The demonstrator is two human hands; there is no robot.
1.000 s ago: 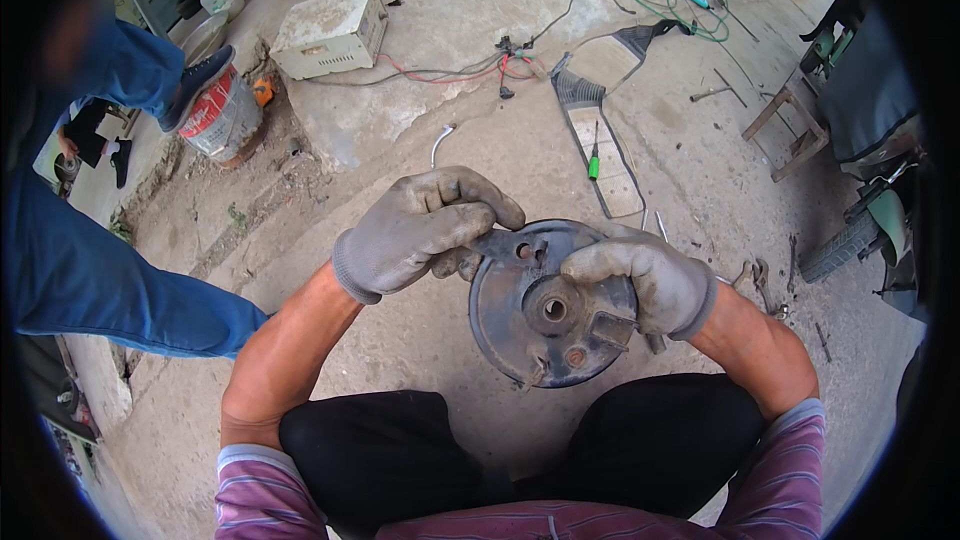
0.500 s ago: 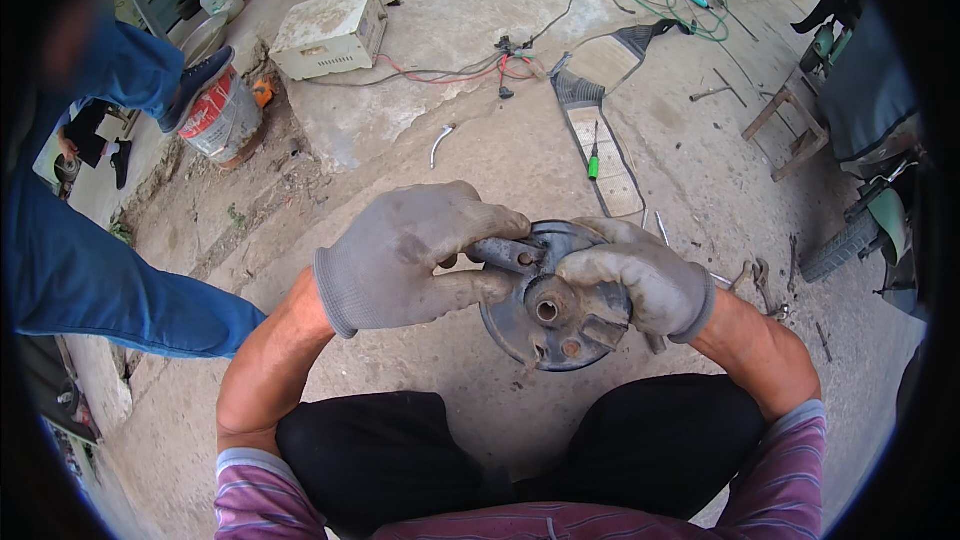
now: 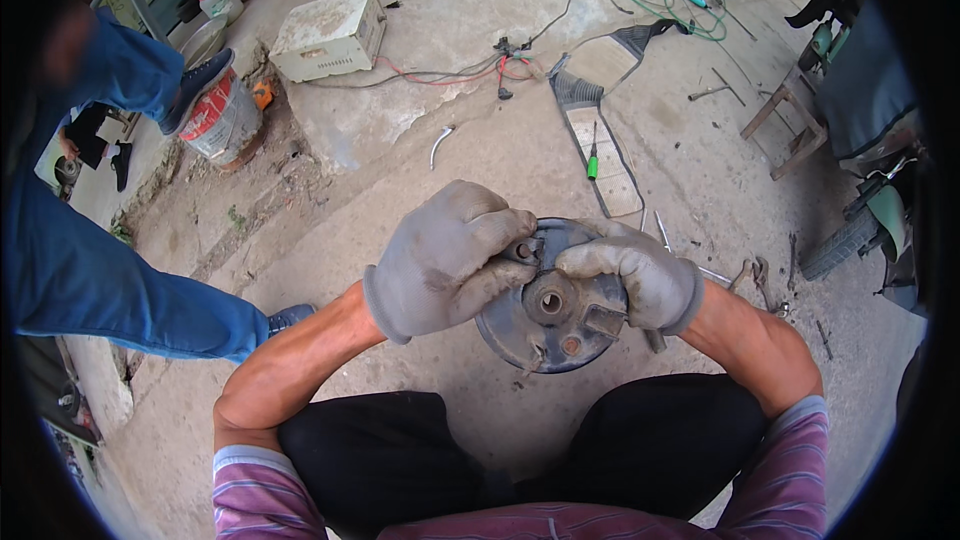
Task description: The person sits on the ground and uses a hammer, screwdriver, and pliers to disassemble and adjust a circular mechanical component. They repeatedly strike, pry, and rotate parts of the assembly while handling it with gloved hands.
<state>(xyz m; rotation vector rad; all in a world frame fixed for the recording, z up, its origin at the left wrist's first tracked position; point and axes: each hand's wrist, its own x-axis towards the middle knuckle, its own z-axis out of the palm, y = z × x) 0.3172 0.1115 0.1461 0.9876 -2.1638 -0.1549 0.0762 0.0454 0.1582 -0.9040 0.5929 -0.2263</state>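
Observation:
A round dark metal brake plate (image 3: 550,312) with a centre hole is held up over my knees. My right hand (image 3: 630,275), in a grey glove, grips its right rim with the fingers curled over the top edge. My left hand (image 3: 445,255), gloved the same way, pinches a small metal part (image 3: 525,250) at the plate's upper left, thumb pressed on the face. Both hands touch each other near the top of the plate.
Another person in blue trousers (image 3: 90,270) stands at the left. On the concrete lie a green-handled screwdriver (image 3: 592,162) on a rubber mat, red wires (image 3: 470,70), a white box (image 3: 330,35), a paint bucket (image 3: 222,120) and a wooden stool (image 3: 790,115). A scooter wheel (image 3: 838,240) is at the right.
The plate has come up closer and tilted toward me. My left hand slid from its upper left rim onto the small part on the face.

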